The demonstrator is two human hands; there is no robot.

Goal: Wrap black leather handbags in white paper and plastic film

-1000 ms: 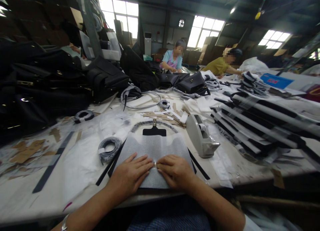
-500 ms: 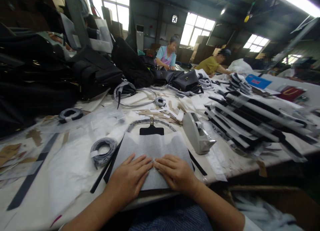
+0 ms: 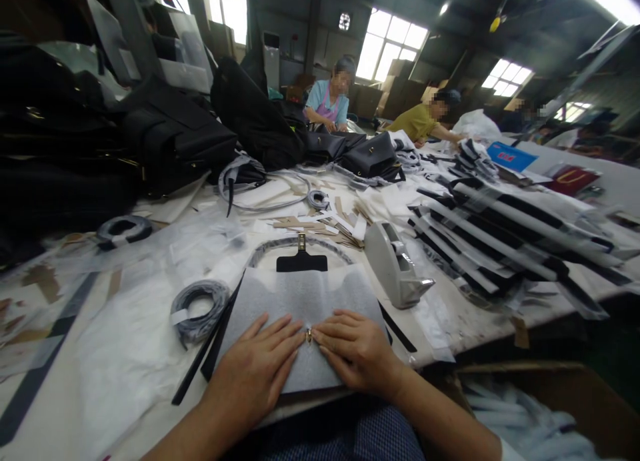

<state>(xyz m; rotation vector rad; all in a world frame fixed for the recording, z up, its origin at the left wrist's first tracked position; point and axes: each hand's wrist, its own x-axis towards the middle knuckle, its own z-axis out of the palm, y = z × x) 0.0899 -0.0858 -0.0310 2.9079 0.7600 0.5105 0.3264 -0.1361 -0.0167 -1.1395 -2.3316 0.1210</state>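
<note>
Left hand (image 3: 257, 364), lying flat, and right hand (image 3: 355, 351), bunched, nearly meet at a gold-toned clasp (image 3: 309, 336), the right's grip unclear. Beneath, thin grey sheeting (image 3: 300, 289) drapes a black handbag (image 3: 301, 264) at the near edge of the pale worktable (image 3: 55, 408), between a plastic-wrapped coiled strap (image 3: 200, 328) and an angular tape dispenser (image 3: 393, 264); gridded windows (image 3: 393, 44) light the hall (image 3: 290, 24).

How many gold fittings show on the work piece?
2: the far fitting on the black tab, the near fitting between the left hand and right hand. The hands or grey sheet may hide more.
</note>
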